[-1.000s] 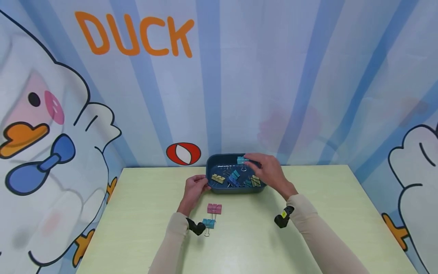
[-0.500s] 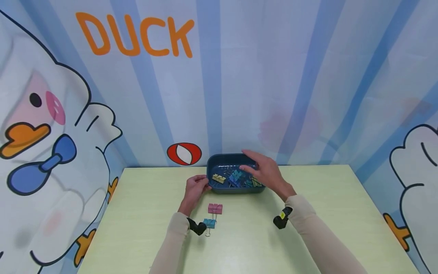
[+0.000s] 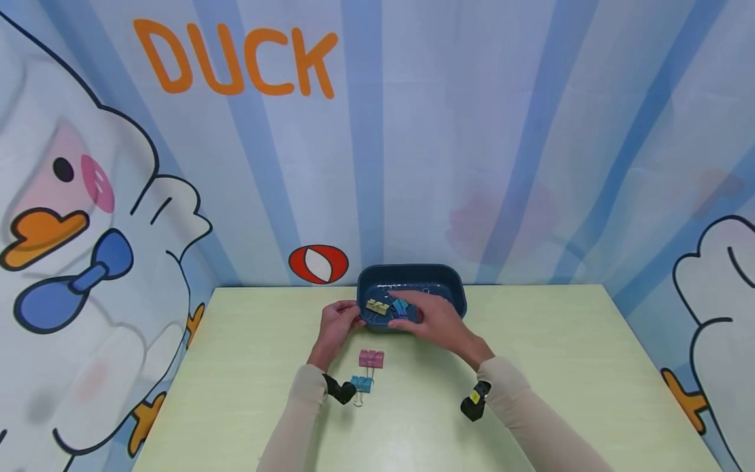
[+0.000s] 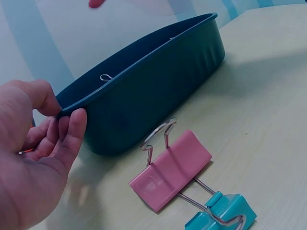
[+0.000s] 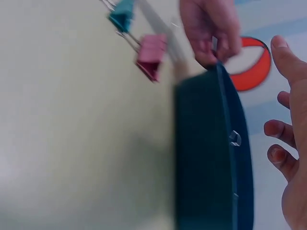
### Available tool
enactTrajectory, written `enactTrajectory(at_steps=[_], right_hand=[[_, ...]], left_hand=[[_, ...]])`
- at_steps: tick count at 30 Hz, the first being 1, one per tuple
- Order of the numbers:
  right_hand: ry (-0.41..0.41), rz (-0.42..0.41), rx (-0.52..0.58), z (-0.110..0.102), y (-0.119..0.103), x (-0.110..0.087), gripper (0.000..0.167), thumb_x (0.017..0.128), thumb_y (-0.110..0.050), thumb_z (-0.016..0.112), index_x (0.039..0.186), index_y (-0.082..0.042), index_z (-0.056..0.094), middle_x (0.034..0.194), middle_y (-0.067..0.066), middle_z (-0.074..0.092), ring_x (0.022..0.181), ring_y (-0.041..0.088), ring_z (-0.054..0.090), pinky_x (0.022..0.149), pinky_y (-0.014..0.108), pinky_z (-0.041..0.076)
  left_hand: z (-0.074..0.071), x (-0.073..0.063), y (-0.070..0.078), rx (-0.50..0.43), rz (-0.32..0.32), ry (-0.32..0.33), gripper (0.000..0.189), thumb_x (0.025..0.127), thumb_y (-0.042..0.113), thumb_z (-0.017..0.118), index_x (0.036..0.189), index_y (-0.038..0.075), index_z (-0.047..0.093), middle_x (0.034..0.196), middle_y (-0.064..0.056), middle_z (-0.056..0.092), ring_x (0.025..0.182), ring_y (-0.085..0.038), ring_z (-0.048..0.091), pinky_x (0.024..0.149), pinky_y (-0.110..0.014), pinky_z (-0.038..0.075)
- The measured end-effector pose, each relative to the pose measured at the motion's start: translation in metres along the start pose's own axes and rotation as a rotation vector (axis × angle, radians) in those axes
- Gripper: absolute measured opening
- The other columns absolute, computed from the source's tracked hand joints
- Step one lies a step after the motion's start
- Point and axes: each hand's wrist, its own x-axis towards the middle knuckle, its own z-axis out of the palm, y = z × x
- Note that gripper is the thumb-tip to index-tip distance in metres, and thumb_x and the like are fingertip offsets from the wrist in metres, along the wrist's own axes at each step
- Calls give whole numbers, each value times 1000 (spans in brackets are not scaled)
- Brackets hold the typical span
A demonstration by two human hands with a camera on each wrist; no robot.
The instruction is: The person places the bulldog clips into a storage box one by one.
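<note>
My left hand (image 3: 334,326) pinches the left end of a dark blue plastic bin (image 3: 457,296), thumb over the rim and fingers outside, as the left wrist view shows. Over the bin's front side hovers my right hand (image 3: 433,320), thumb and fingers apart; in the right wrist view its fingers (image 5: 286,60) hold nothing. Inside the bin lie a yellow binder clip (image 3: 377,307) and a blue binder clip (image 3: 401,307); the right hand hides other contents. In front of the bin, a pink binder clip (image 4: 170,171) is linked by its wire handles to a teal binder clip (image 4: 223,213).
The pale wooden table (image 3: 253,393) meets a duck-printed curtain (image 3: 413,131) just behind the bin. A black wrist camera (image 3: 340,389) on the left sleeve sits close beside the teal clip.
My right hand has let go of a light blue binder clip in the bin, then moved left and toward me across it. The left hand stays at the rim.
</note>
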Motion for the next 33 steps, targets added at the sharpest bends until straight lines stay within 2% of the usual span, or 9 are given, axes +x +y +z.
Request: enactTrajectory(at_steps=[2, 5, 8, 12, 15, 18, 23, 28, 33], right_hand=[[-41, -10, 10, 10, -3, -3, 61, 91, -43, 79, 144, -19, 64, 79, -8, 60, 58, 3, 42, 56, 25, 38], [-102, -28, 24, 25, -8, -8, 58, 92, -38, 79, 143, -15, 64, 103, -3, 73, 62, 4, 45, 59, 24, 42], [-151, -21, 44, 39, -11, -14, 54, 92, -32, 80, 141, -13, 65, 127, 2, 72, 65, 5, 46, 61, 23, 43], [-199, 4, 58, 56, -10, -20, 52, 94, -32, 78, 140, -12, 66, 131, 1, 70, 74, 10, 57, 67, 24, 49], [-232, 22, 61, 67, -8, -22, 51, 95, -34, 76, 140, -11, 66, 134, 0, 69, 100, 15, 68, 88, 30, 56], [-255, 31, 32, 75, -7, -24, 49, 95, -33, 77, 138, -11, 67, 132, -1, 70, 119, 17, 66, 102, 39, 54], [-266, 72, -36, 88, -4, -29, 42, 97, -34, 75, 133, -15, 70, 124, -3, 73, 112, 15, 68, 97, 40, 56], [-200, 60, -60, 98, -1, -34, 32, 100, -34, 71, 127, -18, 74, 120, -4, 75, 108, 15, 71, 92, 39, 58], [-155, 77, -33, 101, -2, -38, 31, 100, -32, 70, 127, -17, 75, 123, -2, 74, 112, 16, 70, 96, 40, 57]], left_hand=[[0, 0, 1, -2, 5, -2, 32, 101, 3, 60, 129, -12, 60, 120, -29, 63, 77, -17, 65, 73, -22, 60], [0, -1, 1, -4, 13, -7, 32, 101, 3, 59, 128, -13, 60, 118, -29, 63, 76, -16, 65, 73, -22, 60], [0, -1, 1, -5, 21, -10, 32, 100, 3, 59, 127, -14, 60, 117, -30, 64, 74, -16, 64, 72, -22, 60], [0, -1, 2, -6, 23, -9, 31, 100, 3, 59, 126, -14, 60, 117, -32, 64, 74, -16, 64, 72, -23, 60], [0, -2, 2, -8, 20, -9, 31, 100, 3, 59, 126, -14, 60, 118, -32, 64, 74, -16, 65, 72, -22, 60], [0, -2, 3, -16, 19, -12, 31, 100, 2, 59, 126, -14, 60, 119, -32, 63, 75, -16, 65, 71, -22, 60], [-1, 0, 1, -18, 10, -9, 31, 100, 2, 60, 127, -14, 60, 121, -32, 63, 75, -15, 65, 71, -23, 60], [-1, 1, 0, -14, 12, -10, 32, 100, 2, 60, 128, -14, 60, 121, -33, 63, 75, -15, 65, 72, -23, 60], [-1, 1, -1, -23, 22, -13, 33, 100, 2, 60, 127, -15, 59, 118, -32, 64, 74, -16, 65, 71, -23, 60]])
